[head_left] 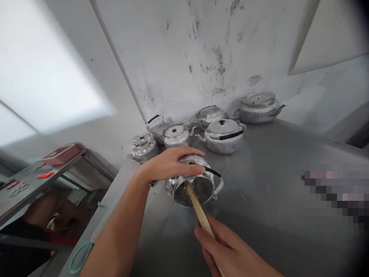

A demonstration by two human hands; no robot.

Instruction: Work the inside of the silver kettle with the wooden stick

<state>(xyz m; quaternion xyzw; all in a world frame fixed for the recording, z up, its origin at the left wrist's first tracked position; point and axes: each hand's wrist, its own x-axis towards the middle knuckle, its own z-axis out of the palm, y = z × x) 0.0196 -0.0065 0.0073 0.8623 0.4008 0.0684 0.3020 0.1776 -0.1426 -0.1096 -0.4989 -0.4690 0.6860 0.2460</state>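
Note:
A dented metal kettle (209, 185) lies tipped on the grey table (259, 184), its round opening facing me. My left hand (173, 163) grips the kettle from above, thumb along the side by the black handle grip and fingers over the top. In my right hand (219, 242) is a wooden stick (199, 209), wrapped by the fingers. The stick's far end reaches inside the kettle opening, where its tip is hard to make out.
Several metal kettles, among them a lidded one (223, 142) and a large one (258, 111), stand along the wall. At left, a side table (13, 202) holds a pink box (62, 154) and scissors (19, 190); a person's bare legs show beneath. A pixelated patch covers the right.

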